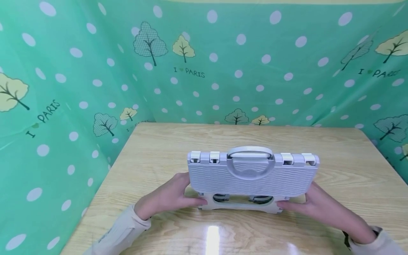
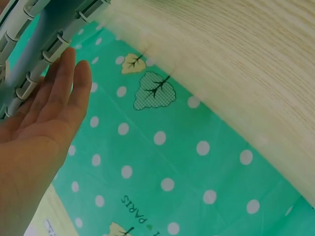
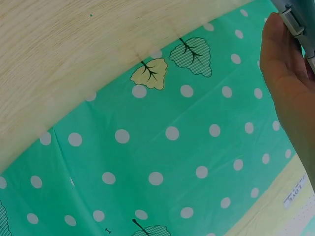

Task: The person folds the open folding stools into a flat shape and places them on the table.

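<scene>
A pale grey plastic folding stool (image 1: 220,179) stands on the table, with its textured top panel tilted toward me, a carry handle at its upper edge and a lower leg panel showing beneath. At its left end my left hand (image 1: 172,194) grips it, thumb on the lower panel and the other fingers hidden behind. The left wrist view shows that hand's fingers (image 2: 59,88) along the hinged edge. My right hand (image 1: 318,205) holds the opposite end in the same way, thumb in front. In the right wrist view, part of the hand (image 3: 288,73) lies against the stool's edge.
The light wood table (image 1: 159,145) extends around the stool on all sides. A green polka-dot cloth (image 1: 223,71) with printed trees hangs behind the table and along its sides. A bright light reflection lies on the tabletop near me.
</scene>
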Available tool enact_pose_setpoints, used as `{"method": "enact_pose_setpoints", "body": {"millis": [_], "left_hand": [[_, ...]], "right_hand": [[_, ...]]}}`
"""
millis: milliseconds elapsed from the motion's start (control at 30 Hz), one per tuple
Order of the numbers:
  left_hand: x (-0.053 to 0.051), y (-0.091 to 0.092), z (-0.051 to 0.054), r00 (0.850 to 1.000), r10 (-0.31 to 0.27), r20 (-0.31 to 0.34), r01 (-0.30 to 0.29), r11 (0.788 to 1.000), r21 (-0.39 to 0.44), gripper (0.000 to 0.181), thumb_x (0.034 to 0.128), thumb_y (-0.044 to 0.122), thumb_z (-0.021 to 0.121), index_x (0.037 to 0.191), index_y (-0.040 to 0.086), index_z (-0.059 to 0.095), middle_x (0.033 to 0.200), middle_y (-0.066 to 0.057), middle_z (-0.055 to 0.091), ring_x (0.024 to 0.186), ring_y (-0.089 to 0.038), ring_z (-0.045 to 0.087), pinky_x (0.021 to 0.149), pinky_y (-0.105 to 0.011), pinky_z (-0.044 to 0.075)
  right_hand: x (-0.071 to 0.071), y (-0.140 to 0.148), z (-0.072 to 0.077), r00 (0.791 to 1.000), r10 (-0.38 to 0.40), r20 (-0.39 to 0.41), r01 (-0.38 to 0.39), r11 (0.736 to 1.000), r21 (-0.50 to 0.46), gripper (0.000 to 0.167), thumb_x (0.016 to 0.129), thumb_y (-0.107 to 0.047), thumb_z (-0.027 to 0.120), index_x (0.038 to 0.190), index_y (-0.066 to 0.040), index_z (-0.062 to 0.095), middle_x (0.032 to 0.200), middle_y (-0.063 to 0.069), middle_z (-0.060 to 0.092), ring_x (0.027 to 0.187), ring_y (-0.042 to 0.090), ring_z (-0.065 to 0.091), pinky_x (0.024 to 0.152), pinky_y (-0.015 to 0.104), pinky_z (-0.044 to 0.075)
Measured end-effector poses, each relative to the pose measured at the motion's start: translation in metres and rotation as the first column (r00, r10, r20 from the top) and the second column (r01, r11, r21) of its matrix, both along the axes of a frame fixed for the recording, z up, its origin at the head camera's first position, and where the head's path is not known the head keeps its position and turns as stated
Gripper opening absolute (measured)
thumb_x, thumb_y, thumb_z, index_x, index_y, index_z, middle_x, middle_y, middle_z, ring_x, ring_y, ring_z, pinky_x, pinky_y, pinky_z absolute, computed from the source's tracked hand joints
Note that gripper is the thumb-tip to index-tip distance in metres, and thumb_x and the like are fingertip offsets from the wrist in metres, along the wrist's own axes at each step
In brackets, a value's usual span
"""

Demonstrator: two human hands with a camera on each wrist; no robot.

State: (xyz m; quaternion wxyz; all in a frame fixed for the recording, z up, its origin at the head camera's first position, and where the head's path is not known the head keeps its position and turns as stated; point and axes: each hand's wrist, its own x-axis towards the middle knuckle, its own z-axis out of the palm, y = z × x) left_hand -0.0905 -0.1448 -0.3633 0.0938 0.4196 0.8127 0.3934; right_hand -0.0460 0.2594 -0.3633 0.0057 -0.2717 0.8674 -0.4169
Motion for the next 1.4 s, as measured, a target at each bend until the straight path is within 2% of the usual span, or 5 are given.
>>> {"method": "enact_pose_setpoints", "body": {"millis": [233,567,967,1233,1400], "left_hand": [[0.0004,0.0004,-0.001,1.0,-0.002,0.022,0.002,1.0,0.002,0.057,0.092,0.038,0.072,0.143,0.031,0.047,0.137,0.016,0.057,0.127,-0.008,0.054,0.106,-0.035,0.045],[0.0002,0.0001,-0.0019,1.0,0.0,0.012,0.0,1.0,-0.002,0.056,0.0925,0.037,0.071,0.143,0.03,0.049,0.137,0.016,0.057,0.126,-0.007,0.054,0.106,-0.034,0.046],[0.0001,0.0,-0.0044,1.0,-0.015,0.019,0.015,1.0,0.007,0.056,0.0935,0.037,0.07,0.144,0.025,0.048,0.135,0.008,0.06,0.114,-0.008,0.062,0.093,-0.03,0.054],[0.0004,0.0005,-0.0048,0.997,0.005,0.077,-0.006,1.0,0.006,0.051,0.0928,0.037,0.071,0.139,0.027,0.051,0.13,0.01,0.062,0.105,-0.007,0.064,0.082,-0.025,0.056],[0.0009,0.0007,-0.0039,0.996,0.021,0.084,-0.021,1.0,-0.011,0.049,0.0929,0.038,0.07,0.137,0.03,0.052,0.127,0.013,0.063,0.102,-0.006,0.063,0.08,-0.024,0.056]], "right_hand": [[-0.0003,0.0,-0.0004,0.999,-0.011,-0.031,0.012,0.999,0.03,0.074,0.08,-0.017,0.085,0.142,-0.026,0.046,0.131,-0.007,0.061,0.115,0.004,0.057,0.09,0.017,0.046],[-0.0009,-0.0002,-0.0008,0.998,0.004,-0.067,-0.002,1.0,0.016,0.074,0.078,-0.014,0.086,0.141,-0.024,0.049,0.13,-0.006,0.062,0.116,0.004,0.057,0.092,0.014,0.043],[-0.001,-0.0011,-0.0007,0.999,-0.009,-0.05,0.009,1.0,0.001,0.081,0.077,-0.013,0.086,0.145,-0.023,0.044,0.133,-0.005,0.061,0.118,0.005,0.057,0.094,0.013,0.042],[-0.0012,-0.0014,0.0002,0.999,-0.014,-0.049,0.014,1.0,0.006,0.078,0.078,-0.014,0.086,0.144,-0.024,0.045,0.131,-0.006,0.061,0.116,0.005,0.057,0.093,0.014,0.043],[-0.0006,-0.002,0.0011,0.998,-0.031,-0.049,0.032,0.999,0.022,0.079,0.078,-0.015,0.086,0.145,-0.025,0.044,0.132,-0.007,0.06,0.117,0.004,0.056,0.093,0.014,0.042]]}}
